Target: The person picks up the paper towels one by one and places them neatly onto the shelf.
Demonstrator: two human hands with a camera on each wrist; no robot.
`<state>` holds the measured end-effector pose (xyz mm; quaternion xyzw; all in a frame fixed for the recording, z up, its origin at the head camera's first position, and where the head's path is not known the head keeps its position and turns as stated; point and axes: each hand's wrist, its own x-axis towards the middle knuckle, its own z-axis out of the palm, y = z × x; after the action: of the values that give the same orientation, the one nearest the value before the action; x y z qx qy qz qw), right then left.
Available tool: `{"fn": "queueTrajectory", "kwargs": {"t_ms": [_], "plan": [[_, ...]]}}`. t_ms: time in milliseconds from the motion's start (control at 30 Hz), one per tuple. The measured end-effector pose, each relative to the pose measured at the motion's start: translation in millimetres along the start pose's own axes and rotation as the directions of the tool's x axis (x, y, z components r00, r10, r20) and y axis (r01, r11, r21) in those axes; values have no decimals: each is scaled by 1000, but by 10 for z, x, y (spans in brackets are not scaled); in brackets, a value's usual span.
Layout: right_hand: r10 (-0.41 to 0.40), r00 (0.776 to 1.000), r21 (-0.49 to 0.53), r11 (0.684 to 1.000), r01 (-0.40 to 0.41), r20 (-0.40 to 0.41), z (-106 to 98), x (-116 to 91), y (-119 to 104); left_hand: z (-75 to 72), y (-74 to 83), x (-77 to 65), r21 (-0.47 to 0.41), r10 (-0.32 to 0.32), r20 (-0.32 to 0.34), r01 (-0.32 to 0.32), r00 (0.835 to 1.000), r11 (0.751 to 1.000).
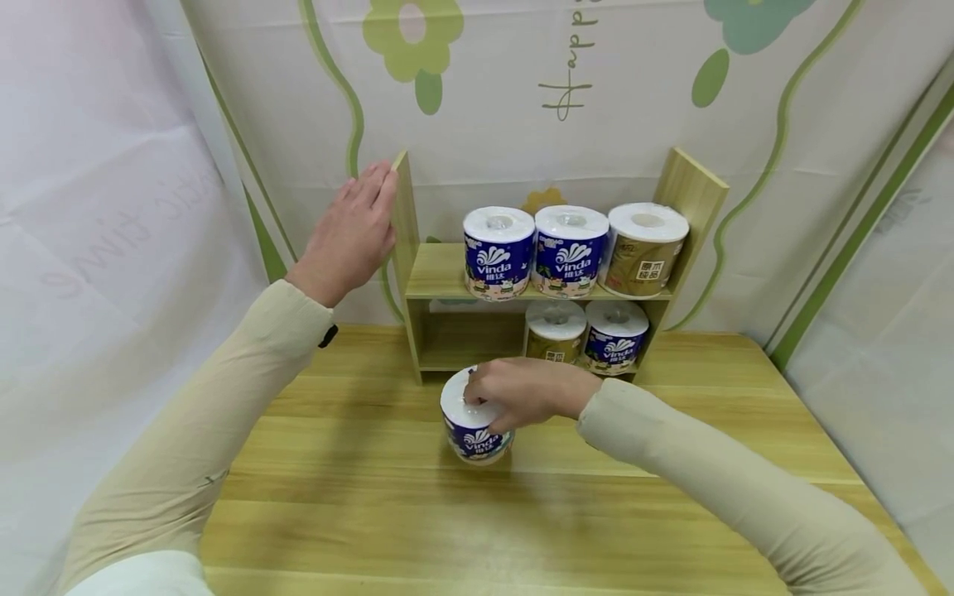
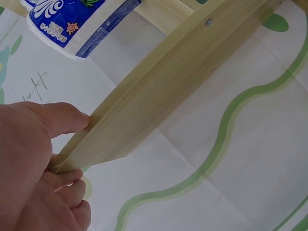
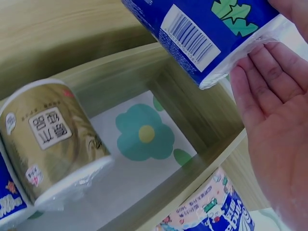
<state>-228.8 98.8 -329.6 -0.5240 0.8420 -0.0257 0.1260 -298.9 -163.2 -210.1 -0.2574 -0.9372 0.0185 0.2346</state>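
My left hand (image 1: 350, 232) pinches the upper end of the left side panel (image 2: 154, 91) of a small two-tier wooden shelf (image 1: 440, 271), thumb on one side and fingers on the other. In front of the shelf, my right hand (image 1: 532, 387) grips a blue-and-white Vinda toilet paper roll (image 1: 477, 443) by its top. This roll tilts slightly, before the left part of the lower tier; whether it touches the table cannot be told. In the right wrist view, the fingers (image 3: 269, 77) lie at the plastic-wrapped end of the held roll (image 3: 192, 38).
On the upper tier stand two blue rolls (image 1: 570, 257) and a gold roll (image 1: 644, 257), toward the right. The lower tier holds another gold roll (image 1: 555, 323) and a blue one (image 1: 617, 335) at its right. A wooden table (image 1: 387, 530) bears the shelf; printed cloth (image 1: 477, 116) hangs behind.
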Motion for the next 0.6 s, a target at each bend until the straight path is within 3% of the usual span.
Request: {"fn": "queueTrajectory", "kwargs": {"t_ms": [600], "plan": [[-5,993,-78,997,-4,-117,-88,-131,209,18,-9,8,-6,3,-3,-3,1000,1000]]}}
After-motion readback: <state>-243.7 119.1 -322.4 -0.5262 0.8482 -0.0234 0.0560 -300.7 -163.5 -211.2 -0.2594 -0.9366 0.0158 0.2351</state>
